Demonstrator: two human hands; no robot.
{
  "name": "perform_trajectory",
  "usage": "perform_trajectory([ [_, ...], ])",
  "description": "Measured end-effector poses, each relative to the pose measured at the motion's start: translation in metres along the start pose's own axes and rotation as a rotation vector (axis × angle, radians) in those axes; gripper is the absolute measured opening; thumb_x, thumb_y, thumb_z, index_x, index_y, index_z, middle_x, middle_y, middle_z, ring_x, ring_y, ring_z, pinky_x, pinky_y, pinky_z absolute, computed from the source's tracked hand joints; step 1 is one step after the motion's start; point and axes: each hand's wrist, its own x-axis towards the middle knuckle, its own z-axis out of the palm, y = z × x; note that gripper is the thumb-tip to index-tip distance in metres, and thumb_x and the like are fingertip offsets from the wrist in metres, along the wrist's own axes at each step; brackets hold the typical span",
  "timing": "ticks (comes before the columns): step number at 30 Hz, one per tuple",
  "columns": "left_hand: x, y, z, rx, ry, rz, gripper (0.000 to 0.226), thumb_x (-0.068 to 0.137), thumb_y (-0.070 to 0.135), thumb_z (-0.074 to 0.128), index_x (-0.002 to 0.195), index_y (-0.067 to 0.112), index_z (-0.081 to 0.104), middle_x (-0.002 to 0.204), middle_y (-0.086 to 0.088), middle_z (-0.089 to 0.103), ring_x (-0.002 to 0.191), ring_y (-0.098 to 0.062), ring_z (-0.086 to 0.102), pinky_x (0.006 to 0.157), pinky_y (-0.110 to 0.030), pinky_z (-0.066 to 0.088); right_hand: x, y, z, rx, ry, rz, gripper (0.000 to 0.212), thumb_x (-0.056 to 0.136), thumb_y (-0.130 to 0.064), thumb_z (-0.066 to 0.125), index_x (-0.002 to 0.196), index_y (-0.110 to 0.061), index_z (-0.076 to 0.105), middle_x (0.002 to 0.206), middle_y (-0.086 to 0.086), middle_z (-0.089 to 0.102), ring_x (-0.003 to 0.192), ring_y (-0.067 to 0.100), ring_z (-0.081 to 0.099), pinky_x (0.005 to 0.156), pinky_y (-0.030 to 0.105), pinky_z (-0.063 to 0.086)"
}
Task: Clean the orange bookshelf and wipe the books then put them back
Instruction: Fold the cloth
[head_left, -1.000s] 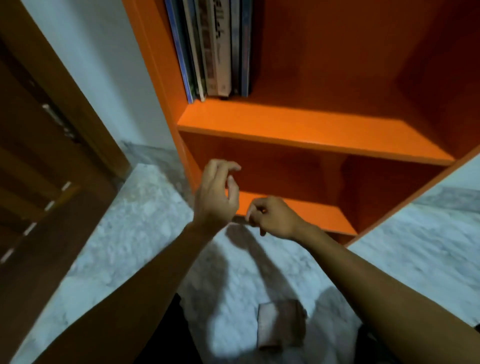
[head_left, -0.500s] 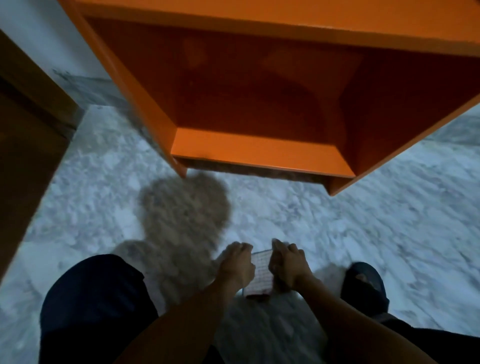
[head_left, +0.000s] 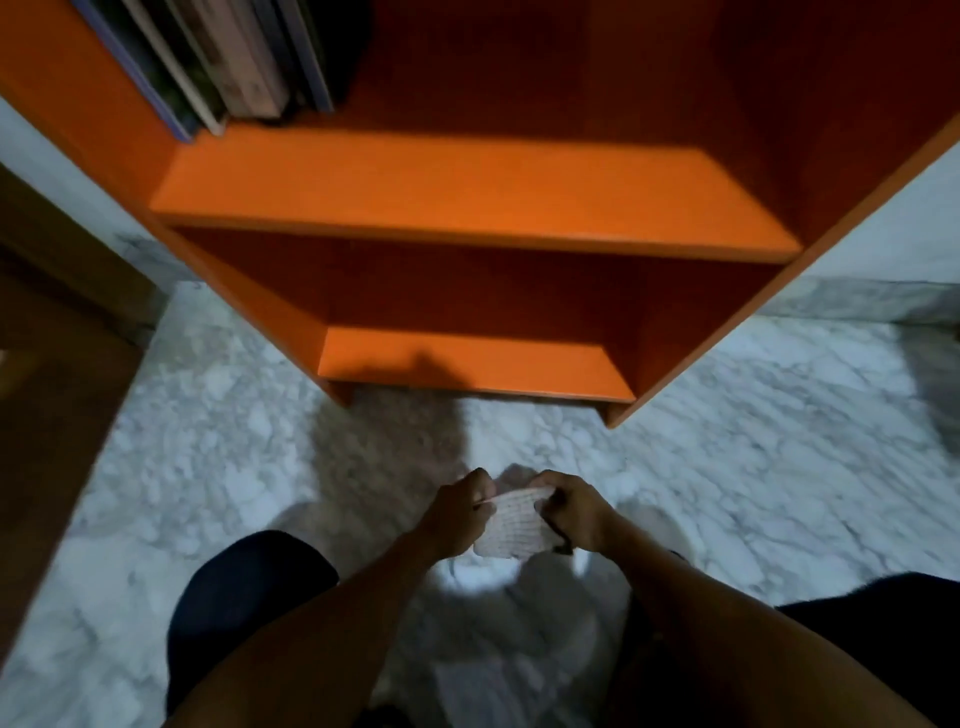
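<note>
- Low over the floor, the person's left hand (head_left: 457, 512) and right hand (head_left: 574, 512) each pinch an upper corner of a small pale checked cleaning cloth (head_left: 514, 527), fingers curled tight, the fabric hanging between them — apparently to spread or refold it for wiping.
- Both forearms reach forward from between dark-clad knees (head_left: 244, 587), which suggests a crouch or seat facing the furniture.
- Beneath the cloth lies a white-and-grey marble floor (head_left: 218, 457), crossed by the person's shadow.
- Just ahead stands the orange wooden bookshelf (head_left: 467, 192), well apart from the hands; its bottom shelf (head_left: 467, 364) and most of the middle one are bare, probably emptied so the boards can be wiped.
- Upright at the middle shelf's left end, a row of thin books (head_left: 234, 67) leans against the side panel, within reach for later wiping.
- At far left a brown wooden door frame (head_left: 62, 332) borders the scene; blur hides finer detail.
</note>
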Motion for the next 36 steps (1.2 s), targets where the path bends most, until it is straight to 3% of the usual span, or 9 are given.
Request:
perform_trajectory([
  [5, -0.057, 0.117, -0.080, -0.120, 0.033, 0.058, 0.018, 0.090, 0.016, 0.054, 0.104, 0.014, 0.065, 0.095, 0.000, 0.068, 0.087, -0.020, 0.064, 0.072, -0.027, 0.049, -0.090, -0.080, -0.097, 0.082, 0.107, -0.088, 0.018, 0.093, -0.013, 0.061, 0.088, -0.030, 0.065, 0.074, -0.014, 0.065, 0.067, 0.000, 0.058, 0.065, 0.017, 0.042],
  [8, -0.099, 0.191, -0.132, -0.151, 0.032, 0.111, 0.015, 0.093, 0.011, 0.056, 0.101, 0.018, 0.067, 0.091, 0.009, 0.067, 0.085, -0.012, 0.064, 0.070, -0.019, 0.047, -0.163, -0.132, -0.155, 0.128, 0.118, -0.107, 0.009, 0.094, -0.019, 0.061, 0.091, -0.024, 0.068, 0.058, -0.007, 0.064, 0.052, 0.004, 0.058, 0.059, 0.023, 0.044],
  [11, -0.146, 0.266, -0.186, -0.192, -0.001, 0.137, 0.017, 0.095, 0.014, 0.055, 0.093, 0.028, 0.064, 0.083, 0.010, 0.068, 0.073, -0.008, 0.064, 0.059, -0.020, 0.049, -0.241, -0.187, -0.210, 0.193, 0.153, -0.136, 0.009, 0.093, -0.010, 0.062, 0.092, -0.006, 0.070, 0.084, 0.011, 0.068, 0.072, 0.012, 0.063, 0.068, 0.017, 0.048],
  [14, -0.191, 0.333, -0.232, -0.217, 0.001, 0.205, 0.012, 0.095, 0.012, 0.057, 0.095, 0.020, 0.066, 0.081, 0.002, 0.068, 0.068, -0.006, 0.058, 0.059, -0.021, 0.047, -0.319, -0.241, -0.260, 0.140, 0.246, -0.180, 0.008, 0.092, -0.011, 0.066, 0.091, -0.010, 0.073, 0.108, 0.000, 0.067, 0.103, -0.005, 0.057, 0.080, 0.003, 0.040],
  [19, -0.250, 0.434, -0.292, -0.184, -0.024, 0.335, 0.008, 0.096, 0.019, 0.060, 0.096, 0.014, 0.067, 0.075, 0.013, 0.061, 0.070, -0.004, 0.056, 0.058, -0.011, 0.039, -0.426, -0.307, -0.329, 0.081, 0.420, -0.332, 0.012, 0.090, -0.006, 0.065, 0.090, -0.011, 0.076, 0.111, -0.009, 0.070, 0.122, -0.015, 0.048, 0.091, 0.005, 0.038],
  [22, -0.277, 0.484, -0.319, -0.160, -0.031, 0.459, 0.014, 0.094, 0.026, 0.063, 0.083, 0.018, 0.063, 0.063, 0.008, 0.054, 0.055, -0.003, 0.048, 0.054, -0.022, 0.041, -0.478, -0.340, -0.364, 0.102, 0.515, -0.325, 0.010, 0.091, -0.009, 0.063, 0.091, -0.013, 0.072, 0.101, -0.009, 0.071, 0.100, -0.006, 0.061, 0.086, 0.019, 0.048],
  [25, -0.293, 0.527, -0.337, -0.112, 0.050, 0.575, 0.013, 0.089, 0.026, 0.070, 0.083, 0.015, 0.066, 0.074, 0.010, 0.051, 0.063, -0.002, 0.046, 0.062, -0.024, 0.040, -0.521, -0.365, -0.398, 0.102, 0.618, -0.327, 0.011, 0.095, -0.009, 0.059, 0.086, -0.014, 0.064, 0.085, 0.001, 0.067, 0.081, 0.011, 0.061, 0.076, 0.032, 0.051],
  [29, -0.309, 0.577, -0.349, -0.084, 0.122, 0.704, 0.008, 0.086, 0.029, 0.072, 0.084, 0.024, 0.065, 0.094, 0.004, 0.055, 0.091, -0.011, 0.048, 0.074, -0.013, 0.032, -0.570, -0.390, -0.436, 0.116, 0.785, -0.370, 0.020, 0.097, -0.001, 0.052, 0.088, -0.017, 0.059, 0.079, -0.004, 0.060, 0.071, 0.008, 0.057, 0.071, 0.030, 0.048],
  [36, -0.349, 0.679, -0.374, -0.328, -0.027, 0.795, 0.019, 0.093, 0.025, 0.065, 0.076, 0.029, 0.058, 0.073, 0.009, 0.061, 0.070, -0.010, 0.054, 0.066, -0.027, 0.042, -0.653, -0.420, -0.488, 0.058, 0.874, -0.440, 0.006, 0.088, -0.011, 0.072, 0.092, -0.010, 0.068, 0.064, -0.015, 0.060, 0.060, -0.005, 0.049, 0.060, 0.014, 0.039],
])
